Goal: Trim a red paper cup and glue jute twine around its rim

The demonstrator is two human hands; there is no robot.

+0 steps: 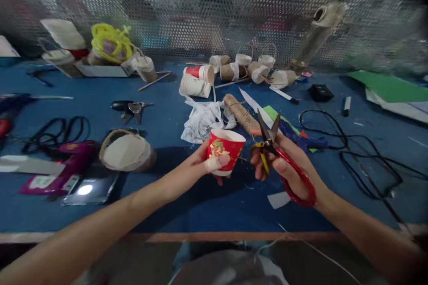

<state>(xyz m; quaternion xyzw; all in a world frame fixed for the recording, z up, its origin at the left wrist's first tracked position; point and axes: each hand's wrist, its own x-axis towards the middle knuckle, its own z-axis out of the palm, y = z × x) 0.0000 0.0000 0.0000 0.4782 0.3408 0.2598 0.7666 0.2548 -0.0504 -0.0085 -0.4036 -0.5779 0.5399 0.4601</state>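
My left hand (pixel 207 162) is wrapped round a red paper cup (pixel 230 144) with a printed gold and green figure, its white mouth facing up. A strip of tape or bandage covers part of that thumb. To the right, my right hand (pixel 292 160) grips red-handled scissors (pixel 299 178), their dark blades parted and pointing away from me. A yellow-handled tool (pixel 263 160) shows beside the scissors in the same hand, partly hidden by the fingers. Cup and blades are apart. Just beyond them lie a roll of brown twine (pixel 240 113) and crumpled white lace (pixel 202 120).
Stacked paper cups (pixel 197 84) lie behind the lace, near several small twine-wrapped baskets (pixel 257 71). At left are a lined basket (pixel 125 151), a purple glue gun (pixel 67 167) and a phone (pixel 90 189). Black cable (pixel 364 138) loops across the right; green sheets (pixel 391 85) lie beyond.
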